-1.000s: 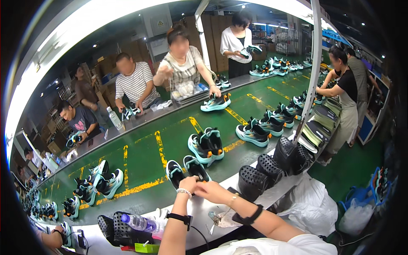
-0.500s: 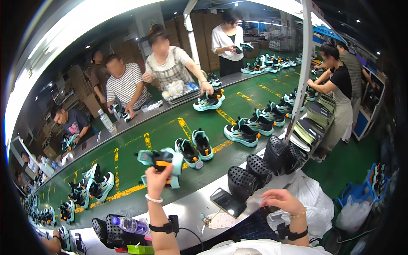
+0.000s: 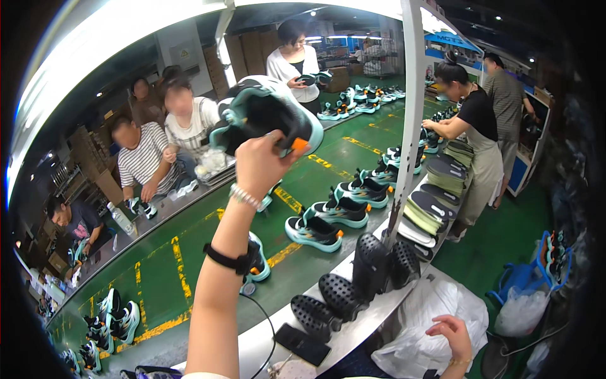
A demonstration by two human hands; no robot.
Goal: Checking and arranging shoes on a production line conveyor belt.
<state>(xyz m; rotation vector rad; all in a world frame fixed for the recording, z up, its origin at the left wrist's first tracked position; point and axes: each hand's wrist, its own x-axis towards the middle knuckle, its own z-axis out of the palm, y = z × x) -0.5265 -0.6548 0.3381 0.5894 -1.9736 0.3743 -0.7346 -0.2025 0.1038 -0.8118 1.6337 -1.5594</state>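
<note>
Raised over the green conveyor belt (image 3: 230,316), my left hand (image 3: 255,164) grips a black and light-teal sneaker (image 3: 303,117) by its orange-tabbed heel. The shoe's dark opening faces me; whether a second shoe hangs behind it I cannot tell. My right hand (image 3: 453,338) is empty, fingers loosely bent and apart, above white plastic sheeting (image 3: 429,316) at the lower right. Beyond my left arm, a row of matching sneakers (image 3: 312,232) stands on the belt. Another sneaker (image 3: 259,256) is partly hidden by that forearm.
Black molded clogs (image 3: 315,316) and a dark phone (image 3: 302,344) lie on the white ledge before me. A white post (image 3: 410,120) rises beside stacked insoles (image 3: 435,208). Co-workers line the far side; a person in an apron (image 3: 476,126) stands right. More sneakers (image 3: 110,325) sit left.
My left hand has lifted the sneaker higher and farther out, and it now looks larger. The view has swung to the right. My right hand stays empty, low on the right.
</note>
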